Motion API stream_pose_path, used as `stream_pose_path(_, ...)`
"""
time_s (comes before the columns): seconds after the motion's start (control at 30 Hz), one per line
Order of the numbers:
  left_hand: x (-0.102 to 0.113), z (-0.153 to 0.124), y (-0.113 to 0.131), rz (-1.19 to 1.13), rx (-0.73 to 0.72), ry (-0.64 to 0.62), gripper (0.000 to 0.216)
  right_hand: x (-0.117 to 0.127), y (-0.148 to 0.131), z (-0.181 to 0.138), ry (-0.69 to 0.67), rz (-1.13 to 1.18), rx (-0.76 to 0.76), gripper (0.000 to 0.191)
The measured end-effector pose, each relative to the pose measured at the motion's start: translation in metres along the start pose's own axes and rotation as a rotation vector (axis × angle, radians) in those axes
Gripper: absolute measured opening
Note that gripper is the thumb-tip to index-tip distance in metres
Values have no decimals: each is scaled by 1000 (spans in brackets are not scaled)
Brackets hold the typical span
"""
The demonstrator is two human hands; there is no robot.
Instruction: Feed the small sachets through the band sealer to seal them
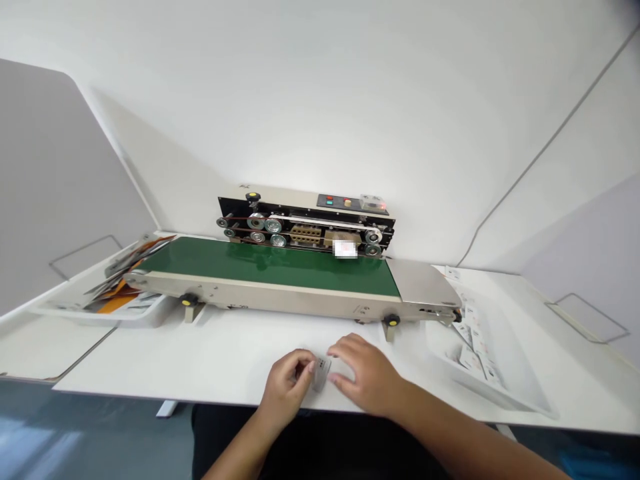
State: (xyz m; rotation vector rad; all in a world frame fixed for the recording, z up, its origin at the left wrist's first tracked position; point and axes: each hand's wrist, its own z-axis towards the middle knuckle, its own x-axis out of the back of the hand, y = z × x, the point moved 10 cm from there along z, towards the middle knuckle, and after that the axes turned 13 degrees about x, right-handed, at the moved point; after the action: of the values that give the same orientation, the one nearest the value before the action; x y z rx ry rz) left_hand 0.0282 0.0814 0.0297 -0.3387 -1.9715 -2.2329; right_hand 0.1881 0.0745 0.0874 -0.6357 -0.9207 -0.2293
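Over the front edge of the white table, my left hand [287, 383] pinches a small greyish packet [321, 373] with dark print between thumb and fingers. Close by on its right, my right hand [367, 377] has its thumb and fingers apart, with nothing seen between them. Its fingertips are near the packet's right edge. Behind both hands stands a band sealing machine [305, 300] with a green conveyor belt [270, 267]. A small white packet [345, 249], its face blurred out, hangs at the machine's sealing band.
At the left end of the belt, a white tray [150, 319] holds orange and silver packets [120, 297]. On the right, another white tray [520, 399] holds several white packets [483, 347]. Grey panels [55, 173] flank the table, and a cable [540, 147] runs down the wall.
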Motion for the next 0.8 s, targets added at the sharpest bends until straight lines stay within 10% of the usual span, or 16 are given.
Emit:
stream_pose_path(0.2, 12, 3, -16, -154, 83, 87, 25, -92, -8, -26, -357, 18, 4, 105)
stream_pose_path(0.43, 9, 1, -5, -57, -9, 76, 21, -88, -16, -38, -13, -87, 106, 28)
stream_pose_path(0.57, 4, -2, 15, 48, -118, 19, 16, -62, -15, -41, 192, -21, 118, 30)
stream_pose_path(0.8, -17, -2, 12, 165, -76, -138, 21, -38, 50, -59, 481, 575, -450, 26)
